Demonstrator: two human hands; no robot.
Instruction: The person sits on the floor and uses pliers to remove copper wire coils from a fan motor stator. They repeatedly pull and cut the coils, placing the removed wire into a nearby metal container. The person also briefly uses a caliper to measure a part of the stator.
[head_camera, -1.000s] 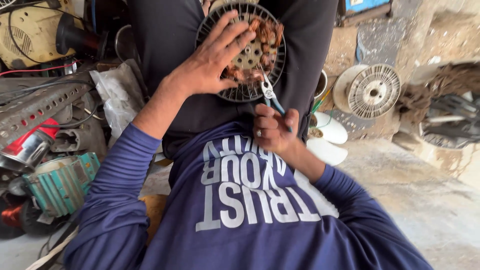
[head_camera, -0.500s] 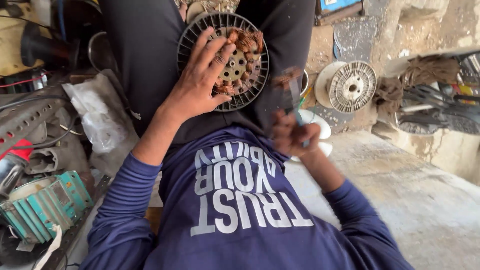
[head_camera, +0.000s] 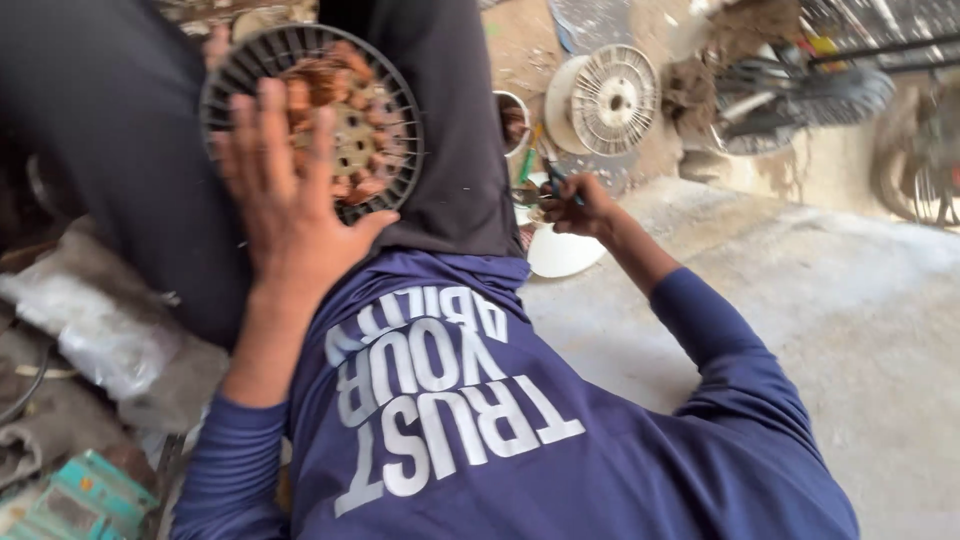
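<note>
Left hand (head_camera: 290, 200), fingers spread, is pressing flat on the stator (head_camera: 330, 110), windings still in place. Right hand (head_camera: 575, 205) is gripping pliers (head_camera: 545, 190) off to the side.

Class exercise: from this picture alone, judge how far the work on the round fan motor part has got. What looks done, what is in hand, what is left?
Done: the round black motor part lies out of any fan housing on the person's lap, its copper windings exposed. In hand: the left hand presses flat on it, while the right hand reaches aside holding a small blue-handled tool. Left: the tool is away from the windings, and a white round cover lies apart on the floor.
</note>
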